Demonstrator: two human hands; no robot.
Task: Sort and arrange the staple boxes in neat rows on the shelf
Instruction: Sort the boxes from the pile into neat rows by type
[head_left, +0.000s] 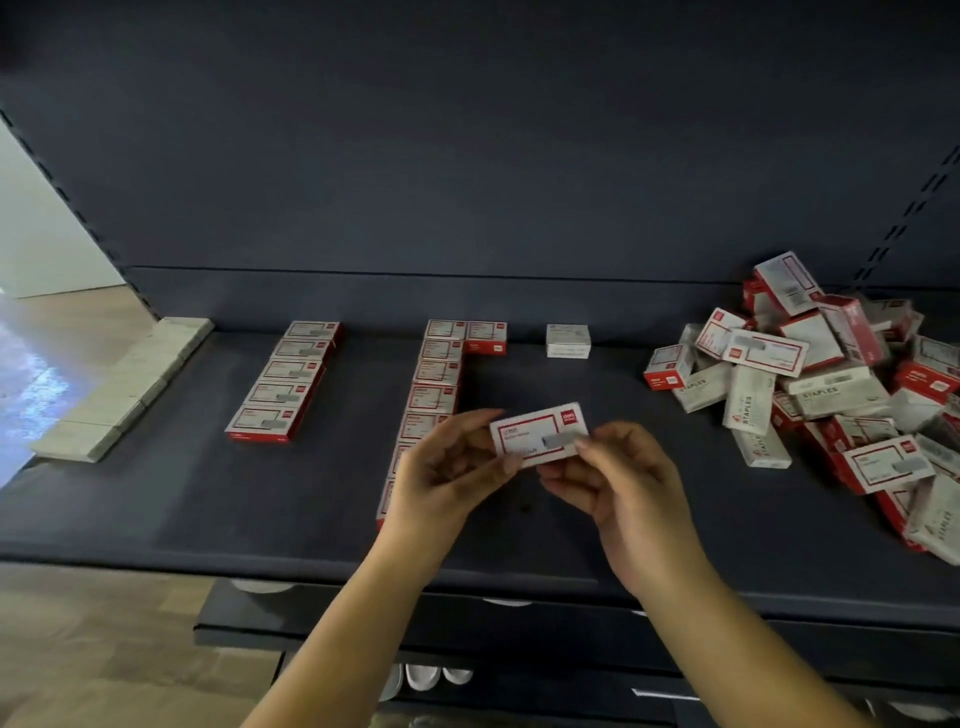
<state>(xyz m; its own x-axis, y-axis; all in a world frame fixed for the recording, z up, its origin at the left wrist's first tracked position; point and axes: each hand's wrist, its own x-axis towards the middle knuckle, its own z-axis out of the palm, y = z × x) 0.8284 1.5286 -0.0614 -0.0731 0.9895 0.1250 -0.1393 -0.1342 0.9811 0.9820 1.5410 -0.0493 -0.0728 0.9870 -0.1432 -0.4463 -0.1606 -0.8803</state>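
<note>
Past the left end of the unit I can see a wooden floor (93, 639) running off toward a pale wall (47, 234), with a bright blurred patch of light (36, 395) lying on the boards. Below me, a lower dark ledge (467, 629) juts out, and something white and rounded (431, 675) shows under it, too blurred for me to name. Up each side of the dark back panel (467, 156) runs a slotted upright (904, 223).

"staples" on the sides of grey-white boxes (748, 400) in the right-hand heap
</note>
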